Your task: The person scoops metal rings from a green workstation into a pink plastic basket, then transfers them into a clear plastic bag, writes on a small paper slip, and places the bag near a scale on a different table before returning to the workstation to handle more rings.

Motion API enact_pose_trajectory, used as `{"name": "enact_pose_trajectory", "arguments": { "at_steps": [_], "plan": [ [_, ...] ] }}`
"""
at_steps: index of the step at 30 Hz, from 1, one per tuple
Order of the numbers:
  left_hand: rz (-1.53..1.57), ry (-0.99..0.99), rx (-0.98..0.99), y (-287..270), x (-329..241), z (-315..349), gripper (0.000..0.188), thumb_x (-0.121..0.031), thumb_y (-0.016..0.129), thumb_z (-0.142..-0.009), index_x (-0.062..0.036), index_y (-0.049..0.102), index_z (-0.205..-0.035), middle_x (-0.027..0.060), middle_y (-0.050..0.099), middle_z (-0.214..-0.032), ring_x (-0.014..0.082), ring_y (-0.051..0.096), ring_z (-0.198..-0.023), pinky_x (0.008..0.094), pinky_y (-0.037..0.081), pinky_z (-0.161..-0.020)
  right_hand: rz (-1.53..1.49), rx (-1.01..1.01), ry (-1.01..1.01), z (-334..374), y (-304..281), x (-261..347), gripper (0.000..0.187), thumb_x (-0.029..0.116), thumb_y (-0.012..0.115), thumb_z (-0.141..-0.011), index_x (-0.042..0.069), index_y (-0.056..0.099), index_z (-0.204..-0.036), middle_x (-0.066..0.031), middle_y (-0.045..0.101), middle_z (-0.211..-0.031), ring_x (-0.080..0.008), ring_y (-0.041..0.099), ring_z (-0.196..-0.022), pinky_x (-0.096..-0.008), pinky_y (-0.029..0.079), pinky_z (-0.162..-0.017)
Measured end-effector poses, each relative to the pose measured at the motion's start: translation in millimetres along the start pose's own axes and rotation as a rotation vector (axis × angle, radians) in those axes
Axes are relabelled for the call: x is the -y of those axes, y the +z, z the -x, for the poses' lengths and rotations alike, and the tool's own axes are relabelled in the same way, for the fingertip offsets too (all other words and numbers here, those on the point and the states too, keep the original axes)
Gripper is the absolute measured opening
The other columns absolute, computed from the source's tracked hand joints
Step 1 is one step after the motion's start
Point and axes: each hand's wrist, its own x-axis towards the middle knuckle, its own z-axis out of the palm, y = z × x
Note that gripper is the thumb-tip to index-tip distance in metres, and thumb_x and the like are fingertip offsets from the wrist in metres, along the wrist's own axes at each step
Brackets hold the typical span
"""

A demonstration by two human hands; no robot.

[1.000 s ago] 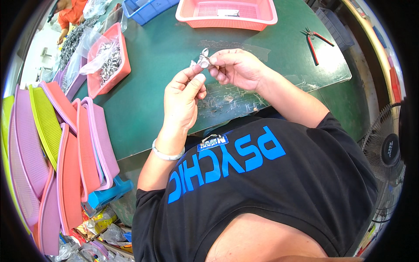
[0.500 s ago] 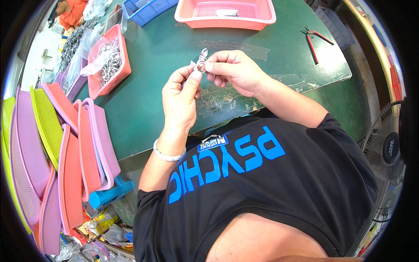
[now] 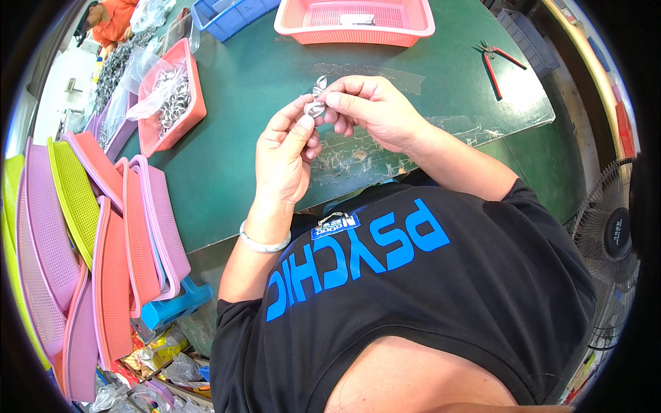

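Over the green table, my two hands meet just beyond its near edge. Between the thumb and fingers of my left hand (image 3: 286, 148) is a shiny silver metal ring (image 3: 315, 109), pinched at its side. My right hand (image 3: 368, 110) closes its thumb and forefinger at the ring's right side; its fingertips partly cover what they grip. Just beyond the fingertips show more silver rings (image 3: 321, 84), close together; whether they are linked to the held one I cannot tell. A pink basket (image 3: 195, 103) at the left holds many similar silver pieces and a clear plastic bag.
A larger pink basket (image 3: 354, 36) stands at the far edge beside a blue bin (image 3: 234, 20). Red-handled pliers (image 3: 496, 69) lie at the right. Stacked coloured baskets (image 3: 110, 275) crowd the left side. A fan (image 3: 613, 234) stands at the right. Another person in orange (image 3: 117, 24) is at far left.
The silver ring has turned between my fingers and shows a broader shiny face now. My left thumb and right fingers have shifted slightly; both arms stay nearly in place.
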Motion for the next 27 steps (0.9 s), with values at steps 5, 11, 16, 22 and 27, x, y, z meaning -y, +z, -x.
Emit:
{"name": "enact_pose_trajectory", "arguments": {
  "at_steps": [5,11,16,22,27],
  "plan": [
    [-0.013,0.037,0.031,-5,5,0,0.03,-0.001,0.055,-0.079,0.0002,0.05,-0.109,0.0043,0.053,-0.085,0.0089,0.044,-0.063,0.019,0.036,-0.053,0.133,-0.017,-0.079,1,1,1,0.018,0.008,0.057,-0.08,0.001,0.057,-0.097,-0.0026,0.059,-0.081,-0.0063,0.052,-0.067,-0.0187,0.043,-0.061],
    [-0.011,0.081,-0.012,0,6,0,0.035,0.002,0.057,-0.077,0.0012,0.048,-0.111,0.0049,0.053,-0.09,0.0086,0.046,-0.065,0.0191,0.039,-0.056,0.002,-0.007,-0.166,2,5,-3,0.022,0.003,0.058,-0.077,0.0,0.056,-0.099,-0.0034,0.058,-0.085,-0.0077,0.054,-0.075,-0.0216,0.046,-0.068],
    [-0.053,0.126,-0.061,2,6,0,0.037,0.002,0.057,-0.076,0.0016,0.047,-0.112,0.0074,0.054,-0.096,0.0087,0.046,-0.068,0.0197,0.04,-0.057,0.03,-0.013,-0.134,1,4,0,0.023,0.004,0.057,-0.078,0.0,0.053,-0.1,-0.0039,0.058,-0.084,-0.0077,0.053,-0.072,-0.0208,0.045,-0.065],
    [0.007,0.124,0.014,-8,10,-3,0.03,-0.004,0.057,-0.079,0.001,0.051,-0.108,0.006,0.056,-0.092,0.0087,0.045,-0.068,0.02,0.038,-0.056,0.026,-0.017,-0.08,0,5,2,0.023,0.006,0.057,-0.079,0.001,0.054,-0.101,-0.0036,0.059,-0.083,-0.0075,0.053,-0.069,-0.0202,0.044,-0.062],
    [0.112,0.112,0.058,-13,13,-4,0.025,-0.009,0.058,-0.08,0.0014,0.054,-0.103,0.0055,0.056,-0.09,0.0096,0.045,-0.066,0.021,0.038,-0.055,0.038,-0.001,-0.068,-1,5,3,0.023,0.007,0.057,-0.079,0.001,0.054,-0.101,-0.0034,0.059,-0.083,-0.0071,0.052,-0.068,-0.0202,0.044,-0.061]
  ]
}}
